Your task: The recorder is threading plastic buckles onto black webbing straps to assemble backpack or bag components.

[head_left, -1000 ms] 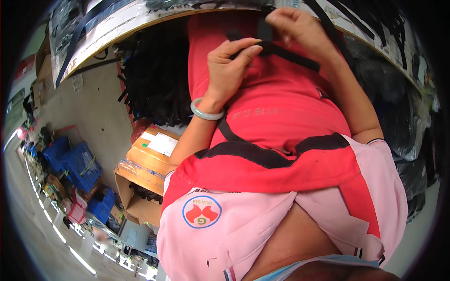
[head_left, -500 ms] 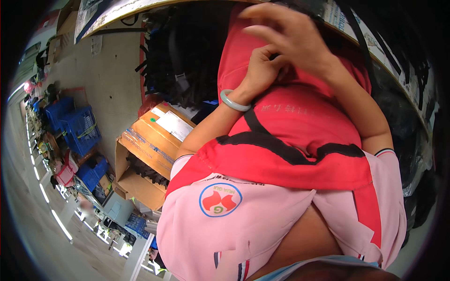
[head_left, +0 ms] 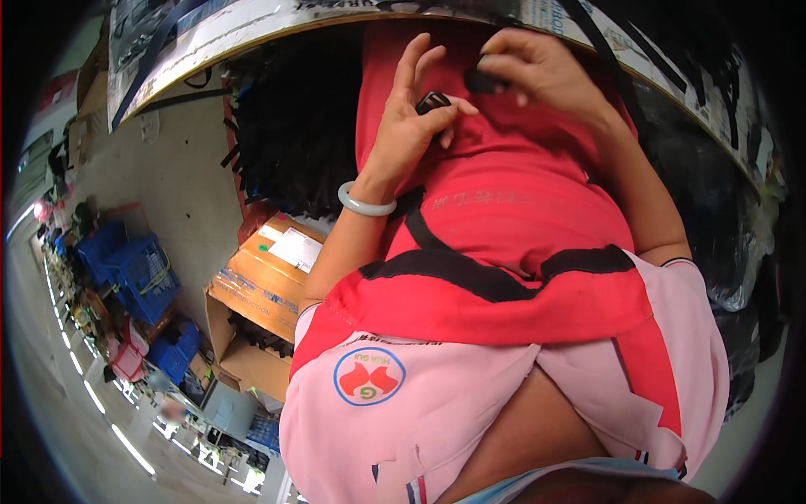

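Above my red apron (head_left: 504,185), my left hand (head_left: 403,126) is raised, a pale bangle on its wrist. A small glossy black plastic piece (head_left: 433,102), buckle-like in shape, sits between its thumb and fingers; two fingers stretch upward. To the right, my right hand (head_left: 537,76) pinches a small dark black piece (head_left: 484,81), whose exact kind I cannot make out because of blur. A short gap separates the two hands.
A worktable edge (head_left: 252,46) curves across the top, with black straps on it. Black strapping (head_left: 285,126) hangs in a heap on the left. Below it stands an opened cardboard box (head_left: 260,286) with dark contents. Blue crates (head_left: 138,273) stand farther left.
My hands were close together and crossing; now they are apart, the left moved left and opened upward. Black pieces now show in both hands. The view has shifted slightly.
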Available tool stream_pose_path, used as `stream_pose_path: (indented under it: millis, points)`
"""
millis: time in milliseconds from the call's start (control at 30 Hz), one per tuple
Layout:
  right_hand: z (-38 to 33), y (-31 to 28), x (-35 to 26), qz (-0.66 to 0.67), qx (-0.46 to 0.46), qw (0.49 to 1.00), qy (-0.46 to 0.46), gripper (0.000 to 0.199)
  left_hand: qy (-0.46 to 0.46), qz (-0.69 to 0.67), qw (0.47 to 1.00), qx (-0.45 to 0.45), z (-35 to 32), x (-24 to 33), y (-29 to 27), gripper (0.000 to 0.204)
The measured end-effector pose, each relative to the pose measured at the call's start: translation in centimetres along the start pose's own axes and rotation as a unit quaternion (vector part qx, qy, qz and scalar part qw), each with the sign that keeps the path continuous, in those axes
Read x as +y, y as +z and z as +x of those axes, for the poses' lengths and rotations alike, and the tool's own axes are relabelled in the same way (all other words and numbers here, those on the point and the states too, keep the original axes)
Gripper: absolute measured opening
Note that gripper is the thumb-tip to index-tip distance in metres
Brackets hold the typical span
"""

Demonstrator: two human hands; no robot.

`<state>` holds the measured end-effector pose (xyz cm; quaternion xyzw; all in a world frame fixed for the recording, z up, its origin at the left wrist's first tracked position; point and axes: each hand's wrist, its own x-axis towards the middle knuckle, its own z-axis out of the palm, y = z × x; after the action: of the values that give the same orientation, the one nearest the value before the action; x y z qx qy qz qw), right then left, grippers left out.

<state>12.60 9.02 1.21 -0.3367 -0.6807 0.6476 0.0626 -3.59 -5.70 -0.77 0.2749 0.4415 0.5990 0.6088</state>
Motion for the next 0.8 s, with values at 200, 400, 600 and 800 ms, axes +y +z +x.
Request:
stream_pose_path:
  millis: [200, 400, 600, 800]
  points:
    - [-0.6, 1.7, -0.4, -0.027, -0.101, 0.995, -0.002, 0.017, -0.003, 0.021, 0.998, -0.054, 0.7, -0.5, 1.7, 0.086]
    - [-0.8, 0.1, 0.2, -0.017, -0.074, 0.995, -0.065, 0.01, -0.153, -0.094, 0.984, -0.017, 0.3, -0.1, -1.5, 0.039]
    - [-0.5, 0.6, 1.0, -0.062, -0.077, 0.974, -0.203, 0.016, -0.227, -0.109, 0.965, -0.071, 0.5, -1.0, -1.7, 0.031]
    - [-0.9, -0.7, 0.3, 0.148, -0.012, 0.989, -0.004, 0.021, -0.083, -0.03, 0.992, 0.089, 1.3, -1.5, -0.2, 0.025]
